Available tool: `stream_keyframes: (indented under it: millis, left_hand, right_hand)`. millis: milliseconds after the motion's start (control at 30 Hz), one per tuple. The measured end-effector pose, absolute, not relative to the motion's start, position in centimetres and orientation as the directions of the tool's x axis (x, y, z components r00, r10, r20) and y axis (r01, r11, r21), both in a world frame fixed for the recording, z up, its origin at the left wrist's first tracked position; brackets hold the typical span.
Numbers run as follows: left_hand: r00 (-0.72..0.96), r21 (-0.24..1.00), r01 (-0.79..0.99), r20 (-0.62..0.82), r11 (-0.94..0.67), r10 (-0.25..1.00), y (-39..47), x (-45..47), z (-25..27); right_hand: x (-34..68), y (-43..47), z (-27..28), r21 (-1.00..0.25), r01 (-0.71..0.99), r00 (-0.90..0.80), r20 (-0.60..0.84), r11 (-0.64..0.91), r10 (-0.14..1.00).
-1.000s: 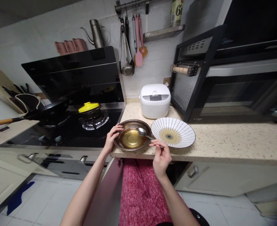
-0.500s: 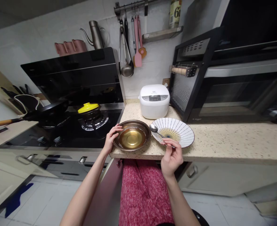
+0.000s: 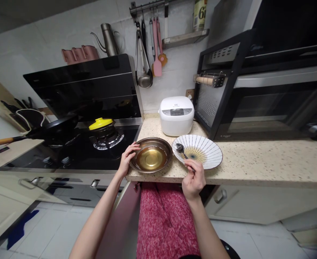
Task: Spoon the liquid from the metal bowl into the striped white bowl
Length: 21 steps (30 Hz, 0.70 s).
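Observation:
A round metal bowl (image 3: 151, 160) with a gold-toned bottom stands at the counter's front edge. My left hand (image 3: 127, 157) grips its left rim, fingers over the edge and thumb toward me. My right hand (image 3: 194, 179) is closed around the handle of a metal spoon (image 3: 179, 148). The spoon's head hangs over the left part of a white plate (image 3: 211, 151) with dark radiating lines and a yellowish centre. Bowl and plate sit side by side, nearly touching. Whether the bowl holds liquid I cannot tell.
Behind the plate stands a white rice cooker (image 3: 177, 117). To the left is a black gas stove (image 3: 80, 158) with a yellow-lidded pot (image 3: 101, 124) and a wok (image 3: 53, 131). An oven (image 3: 271, 111) stands at right. Utensils such as a ladle (image 3: 145, 80) hang on the wall.
The spoon's head has shifted right, from the gap beside the bowl to over the plate, and my right hand has turned and closed more around the handle. My left hand and the bowl stay put.

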<state>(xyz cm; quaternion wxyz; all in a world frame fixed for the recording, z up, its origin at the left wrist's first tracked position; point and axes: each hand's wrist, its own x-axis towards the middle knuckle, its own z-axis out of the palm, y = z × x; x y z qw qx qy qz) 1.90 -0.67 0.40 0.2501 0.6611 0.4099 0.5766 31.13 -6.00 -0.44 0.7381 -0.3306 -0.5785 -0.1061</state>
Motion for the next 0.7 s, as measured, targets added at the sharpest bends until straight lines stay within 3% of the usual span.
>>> stream_keyframes:
  millis: [300, 533, 700]
  left_hand:
    - [-0.011, 0.809, 0.238, 0.556, -0.537, 0.831, -0.7, 2.0, 0.4]
    - [-0.012, 0.807, 0.252, 0.555, -0.534, 0.832, -0.7, 2.0, 0.4]
    - [-0.017, 0.805, 0.246, 0.561, -0.54, 0.828, -0.6, 2.0, 0.3]
  right_hand:
    - [31.3, -6.0, -0.5, -0.344, 0.528, 0.305, 0.93, 0.776, 0.205]
    - [30.4, -7.0, 0.4, -0.6, 0.151, 0.547, 0.713, 0.786, 0.439]
    - [29.1, -7.2, -0.3, -0.624, 0.069, 0.438, 0.72, 0.778, 0.538]
